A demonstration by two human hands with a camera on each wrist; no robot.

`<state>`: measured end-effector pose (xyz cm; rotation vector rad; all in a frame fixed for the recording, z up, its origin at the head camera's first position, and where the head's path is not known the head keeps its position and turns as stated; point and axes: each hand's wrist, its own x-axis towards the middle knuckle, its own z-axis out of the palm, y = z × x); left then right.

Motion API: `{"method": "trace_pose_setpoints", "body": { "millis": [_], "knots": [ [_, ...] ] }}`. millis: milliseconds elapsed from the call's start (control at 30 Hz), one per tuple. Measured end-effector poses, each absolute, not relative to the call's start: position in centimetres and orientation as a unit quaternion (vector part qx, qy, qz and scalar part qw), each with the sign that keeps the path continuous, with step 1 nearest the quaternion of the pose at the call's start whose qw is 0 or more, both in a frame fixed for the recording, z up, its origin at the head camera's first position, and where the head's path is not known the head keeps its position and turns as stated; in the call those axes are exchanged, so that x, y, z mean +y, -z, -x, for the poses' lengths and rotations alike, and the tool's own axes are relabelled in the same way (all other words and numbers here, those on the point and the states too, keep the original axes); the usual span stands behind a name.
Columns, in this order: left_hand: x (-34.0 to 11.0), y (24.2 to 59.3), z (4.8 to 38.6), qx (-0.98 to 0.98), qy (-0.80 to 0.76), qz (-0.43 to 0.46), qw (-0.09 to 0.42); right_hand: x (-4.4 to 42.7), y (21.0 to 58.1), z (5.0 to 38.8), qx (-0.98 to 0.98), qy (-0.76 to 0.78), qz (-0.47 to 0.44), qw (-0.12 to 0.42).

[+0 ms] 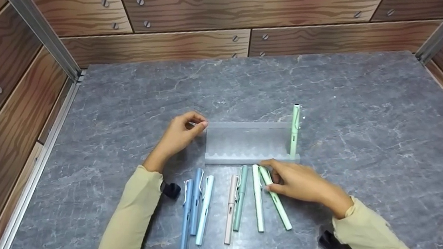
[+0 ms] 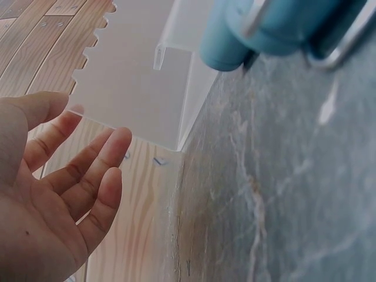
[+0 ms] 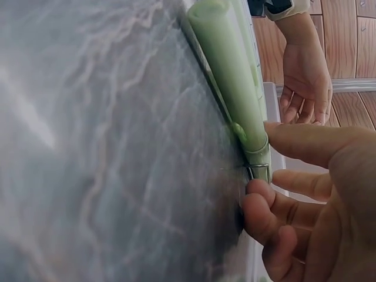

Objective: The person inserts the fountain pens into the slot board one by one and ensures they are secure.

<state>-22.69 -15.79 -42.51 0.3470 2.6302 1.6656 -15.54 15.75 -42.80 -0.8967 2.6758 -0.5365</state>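
Observation:
A clear pen rack point(image 1: 248, 139) stands on the grey table, one light green pen point(image 1: 294, 131) upright at its right end. The left hand point(image 1: 182, 133) pinches the rack's upper left corner between thumb and index finger; in the left wrist view this hand point(image 2: 70, 170) has its other fingers loosely spread beside the clear panel point(image 2: 129, 70). The right hand point(image 1: 300, 181) is at the top of the rightmost light green pen point(image 1: 277, 199) lying before the rack. In the right wrist view the right hand point(image 3: 305, 205) has thumb and fingers around that pen point(image 3: 229, 70) near its clip.
Left of the held pen lie another light green pen point(image 1: 258, 200), a dark green one point(image 1: 240, 198), a taupe one point(image 1: 231, 209), a pale blue one point(image 1: 204, 211) and two blue pens point(image 1: 196, 202). Wood-patterned walls point(image 1: 191, 13) border the table point(image 1: 160, 87).

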Motion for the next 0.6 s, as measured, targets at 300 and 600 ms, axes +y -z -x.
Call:
{"method": "trace_pose_setpoints", "body": {
  "millis": [300, 600],
  "knots": [
    [-15.72, 42.56, 22.79, 0.839, -0.533, -0.111, 0.002, 15.64, 42.61, 15.32, 0.922, 0.195, 0.303, 0.141],
    [-15.70, 42.60, 22.73, 0.840, -0.532, -0.107, 0.006, 15.61, 42.96, 15.31, 0.916, 0.229, 0.296, 0.146]
  ]
}}
